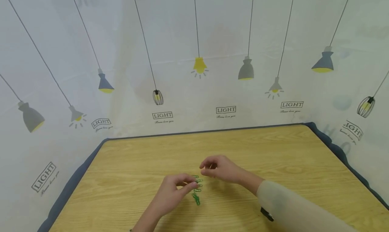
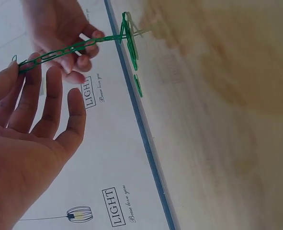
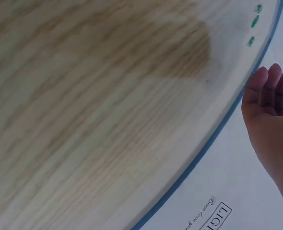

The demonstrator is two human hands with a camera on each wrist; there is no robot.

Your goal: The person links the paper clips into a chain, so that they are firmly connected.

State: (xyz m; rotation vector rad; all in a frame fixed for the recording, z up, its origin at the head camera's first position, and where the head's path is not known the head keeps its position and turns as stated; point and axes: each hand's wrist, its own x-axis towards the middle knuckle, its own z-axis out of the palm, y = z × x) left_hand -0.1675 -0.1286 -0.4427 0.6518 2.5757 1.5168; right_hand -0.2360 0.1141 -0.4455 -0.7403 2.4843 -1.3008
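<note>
In the head view my left hand (image 1: pixel 174 191) holds the upper end of a chain of linked green paper clips (image 1: pixel 198 190). The left wrist view shows thumb and index finger pinching that end, with the other left fingers (image 2: pixel 48 103) loosely bent. From there the chain (image 2: pixel 60 52) hangs down to the table, where more green paper clips (image 2: pixel 131 48) lie. My right hand (image 1: pixel 220 168) hovers just right of the chain, fingers loosely bent, a gap between thumb and index finger. Nothing shows in it. Its thumb is hidden in the right wrist view, where the fingers (image 3: pixel 267 91) appear.
A wood-grain table (image 1: pixel 121 178) lies under both hands, with a dark blue edge (image 1: pixel 194 132) along its back. Behind it stands a pale backdrop (image 1: pixel 179 32) printed with hanging lamps. Small green clips (image 3: pixel 255 21) lie on the table in the right wrist view.
</note>
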